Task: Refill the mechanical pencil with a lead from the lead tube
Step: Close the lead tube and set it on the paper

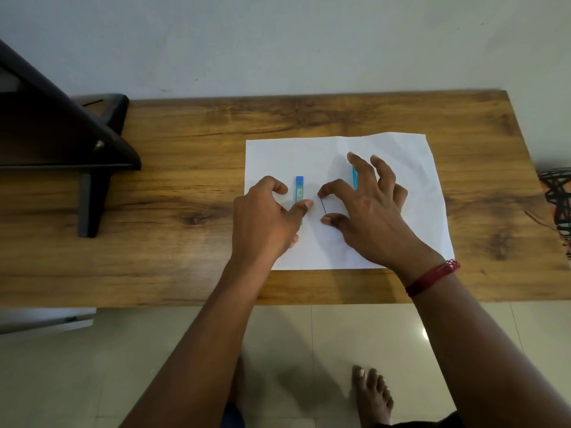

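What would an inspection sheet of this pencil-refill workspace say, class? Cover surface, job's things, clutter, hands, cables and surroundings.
Surface: wooden table, white paper sheet on it.
Job's things: blue lead tube flat on paper; thin lead beside it; blue pencil mostly hidden.
Clutter: black stand at left.
Hands: left hand at tube; right hand pinching lead.
Cables: dark tangled wires, right edge.
Surroundings: pale wall, tiled floor, bare foot.

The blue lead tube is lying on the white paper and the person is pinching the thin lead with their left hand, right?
Almost. The lead tube does lie on the white paper, but the head view shows the thin lead between the forefinger and thumb of the right hand, not the left. The left hand is at the tube instead.
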